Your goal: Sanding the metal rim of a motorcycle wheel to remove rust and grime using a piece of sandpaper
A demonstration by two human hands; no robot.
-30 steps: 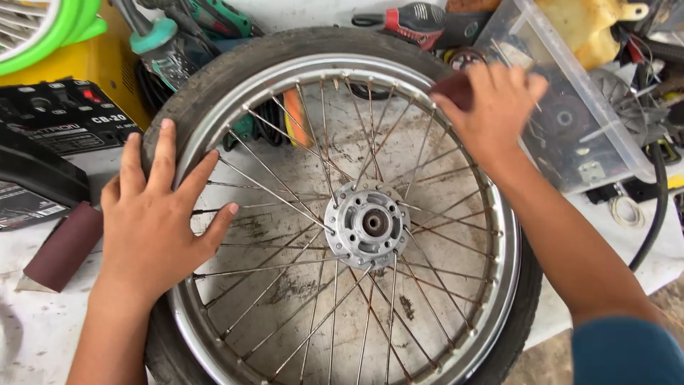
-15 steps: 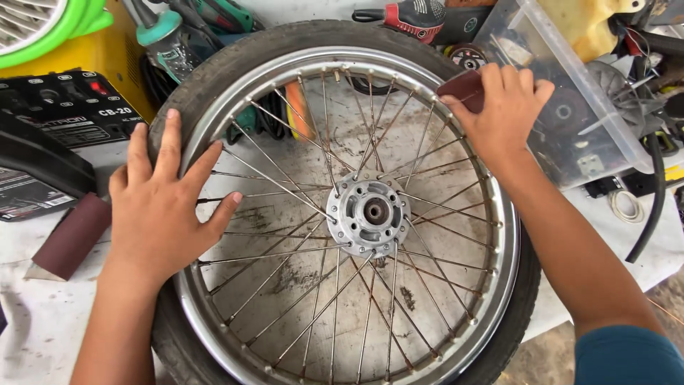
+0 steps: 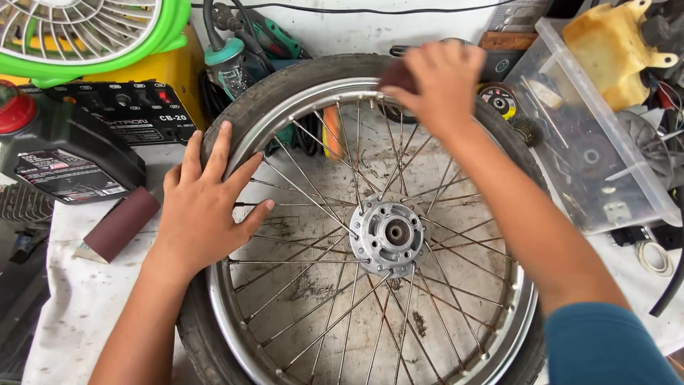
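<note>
At the far left a dark plastic jug (image 3: 68, 153) with a red cap stands on the white cloth (image 3: 85, 306), and just in front of it a roll of brown sandpaper (image 3: 117, 224) lies slanted, its long axis running from lower left to upper right. Next comes the left hand (image 3: 203, 207), laid flat and palm down over the left side of the spoked wheel (image 3: 388, 235): its fingers are spread apart, clamped on nothing, the fingertips resting on the black tyre (image 3: 285, 89) and the chrome rim while the thumb reaches inward across a few spokes. The forearm rises from the bottom edge toward the upper right. The wheel lies flat on the cloth, its axle pointing straight up at the camera, with the hub (image 3: 390, 234) at the centre, between the two hands. Above the hub, at the top of the rim, the right hand (image 3: 442, 82) presses a small brown piece of sandpaper (image 3: 399, 75) onto the chrome; the fingers lie close together, curled over the piece (only its left edge shows beyond the fingertips). That forearm slants down to the lower right, ending in a blue sleeve (image 3: 605, 346). To the right sits a clear plastic bin (image 3: 591, 142) of parts.
</note>
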